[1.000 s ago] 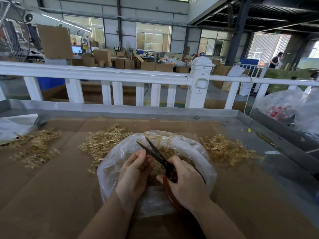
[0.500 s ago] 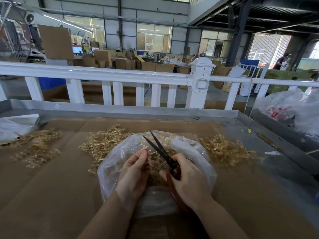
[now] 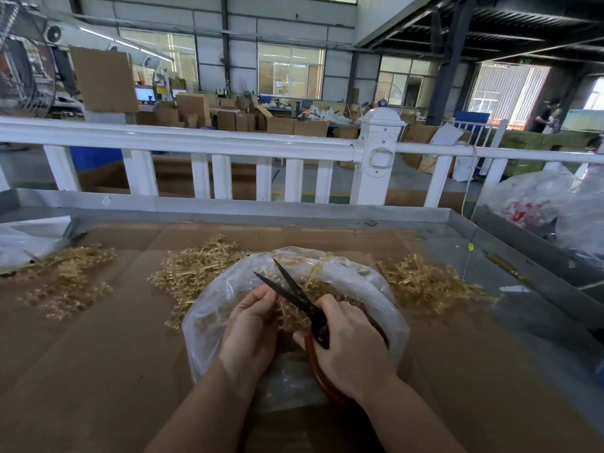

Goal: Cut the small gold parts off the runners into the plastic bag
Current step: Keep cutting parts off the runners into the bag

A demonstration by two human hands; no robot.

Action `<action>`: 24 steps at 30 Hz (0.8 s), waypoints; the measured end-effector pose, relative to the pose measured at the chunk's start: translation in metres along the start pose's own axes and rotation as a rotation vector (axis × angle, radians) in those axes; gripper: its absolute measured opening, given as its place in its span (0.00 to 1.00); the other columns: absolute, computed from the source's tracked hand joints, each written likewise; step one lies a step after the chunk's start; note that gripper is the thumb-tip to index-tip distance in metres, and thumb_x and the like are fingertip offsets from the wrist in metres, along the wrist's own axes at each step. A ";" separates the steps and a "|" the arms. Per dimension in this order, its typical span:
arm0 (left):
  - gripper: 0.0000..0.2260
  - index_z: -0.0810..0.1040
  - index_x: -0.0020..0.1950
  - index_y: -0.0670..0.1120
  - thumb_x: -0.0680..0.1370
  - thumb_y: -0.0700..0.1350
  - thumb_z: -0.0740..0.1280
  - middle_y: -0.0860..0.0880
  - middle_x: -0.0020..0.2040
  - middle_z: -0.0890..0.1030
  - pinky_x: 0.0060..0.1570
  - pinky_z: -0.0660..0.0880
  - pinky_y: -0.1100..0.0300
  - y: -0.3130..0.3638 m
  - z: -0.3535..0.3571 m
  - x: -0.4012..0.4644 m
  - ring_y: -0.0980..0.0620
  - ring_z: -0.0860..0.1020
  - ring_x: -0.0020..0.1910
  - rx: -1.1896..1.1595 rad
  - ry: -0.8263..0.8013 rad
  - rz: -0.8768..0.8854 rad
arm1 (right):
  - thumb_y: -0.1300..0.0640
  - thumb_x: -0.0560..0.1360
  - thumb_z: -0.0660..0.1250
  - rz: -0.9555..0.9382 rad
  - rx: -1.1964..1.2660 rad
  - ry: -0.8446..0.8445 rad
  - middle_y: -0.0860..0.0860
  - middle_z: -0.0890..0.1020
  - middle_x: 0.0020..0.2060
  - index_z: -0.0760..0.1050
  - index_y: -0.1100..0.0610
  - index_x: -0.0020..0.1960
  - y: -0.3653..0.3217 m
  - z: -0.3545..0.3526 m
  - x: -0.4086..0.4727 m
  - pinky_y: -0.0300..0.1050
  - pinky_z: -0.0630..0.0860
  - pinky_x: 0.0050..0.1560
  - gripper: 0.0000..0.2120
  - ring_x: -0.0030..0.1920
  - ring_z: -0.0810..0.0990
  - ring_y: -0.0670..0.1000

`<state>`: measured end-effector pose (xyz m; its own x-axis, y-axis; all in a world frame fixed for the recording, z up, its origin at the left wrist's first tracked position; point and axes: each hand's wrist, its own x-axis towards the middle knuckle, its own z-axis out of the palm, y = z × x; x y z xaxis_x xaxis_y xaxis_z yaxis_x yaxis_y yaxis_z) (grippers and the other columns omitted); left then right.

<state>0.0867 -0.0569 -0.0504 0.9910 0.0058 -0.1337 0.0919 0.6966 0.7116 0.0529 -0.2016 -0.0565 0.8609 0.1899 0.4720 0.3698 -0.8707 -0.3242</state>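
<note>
**Snipping gold bits over the bag at the railing bench**

The surface [image 3: 98, 371] is a metal-edged tray lined with brown cardboard, sitting right behind a white railing [image 3: 196, 142]. Past the railing it's a big warehouse room with stacked cardboard boxes [image 3: 277, 124] and tall windows.

The plastic bag [image 3: 369, 289] sits open on the near side of the railing, mid-surface, with loose gold parts inside. Piles of gold runners lie around it: one pile [image 3: 199, 273] just left of the bag, another [image 3: 428, 286] just right, a third [image 3: 65, 282] well to the left. A crinkled clear bag with red print [image 3: 529, 204] sits off the right edge.

Over the bag, the left hand [image 3: 250, 331] pinches a gold runner [image 3: 284, 308] in curled fingers. The right hand [image 3: 349, 351] grips the scissors [image 3: 294, 294] by the red handles, blades spread apart and pointing toward the railing. Both hands hide part of the bag's contents.

Compared with half a second ago, the blades have opened a little wider and the left thumb has closed in on the lower blade.
</note>
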 end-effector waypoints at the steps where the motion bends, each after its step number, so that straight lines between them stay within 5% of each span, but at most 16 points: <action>1: 0.08 0.75 0.45 0.37 0.80 0.33 0.57 0.39 0.43 0.77 0.50 0.73 0.52 0.001 -0.001 0.000 0.45 0.76 0.42 -0.003 -0.007 -0.003 | 0.35 0.73 0.60 -0.002 0.000 -0.002 0.44 0.76 0.47 0.67 0.46 0.55 -0.001 0.000 0.000 0.37 0.71 0.50 0.19 0.50 0.73 0.45; 10: 0.05 0.77 0.45 0.37 0.73 0.36 0.62 0.40 0.40 0.80 0.35 0.80 0.57 0.000 -0.004 0.003 0.47 0.81 0.36 0.013 -0.078 0.013 | 0.36 0.74 0.60 -0.003 -0.026 -0.002 0.44 0.75 0.46 0.66 0.47 0.56 -0.007 -0.002 0.005 0.38 0.72 0.48 0.18 0.49 0.73 0.46; 17: 0.08 0.77 0.42 0.37 0.78 0.34 0.59 0.41 0.37 0.81 0.34 0.80 0.58 0.000 -0.002 0.001 0.48 0.81 0.33 0.057 -0.054 0.023 | 0.37 0.74 0.61 -0.028 -0.029 -0.022 0.44 0.75 0.43 0.65 0.47 0.54 -0.010 -0.007 0.007 0.37 0.71 0.45 0.16 0.46 0.74 0.46; 21: 0.09 0.77 0.43 0.38 0.79 0.34 0.59 0.42 0.36 0.82 0.34 0.80 0.58 0.001 0.000 -0.001 0.49 0.81 0.33 0.079 -0.046 0.018 | 0.44 0.76 0.61 -0.052 -0.027 -0.043 0.43 0.72 0.39 0.62 0.46 0.50 -0.014 -0.012 0.009 0.33 0.64 0.41 0.10 0.40 0.71 0.45; 24: 0.09 0.77 0.42 0.39 0.79 0.34 0.60 0.43 0.36 0.81 0.36 0.80 0.58 0.001 0.001 -0.003 0.49 0.81 0.33 0.085 -0.046 0.020 | 0.48 0.77 0.61 -0.038 0.013 -0.053 0.45 0.74 0.41 0.66 0.50 0.54 -0.015 -0.012 0.010 0.33 0.67 0.42 0.09 0.42 0.73 0.45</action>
<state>0.0839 -0.0574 -0.0483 0.9960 -0.0152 -0.0880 0.0777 0.6331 0.7702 0.0522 -0.1922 -0.0372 0.8634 0.2468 0.4400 0.4067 -0.8567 -0.3174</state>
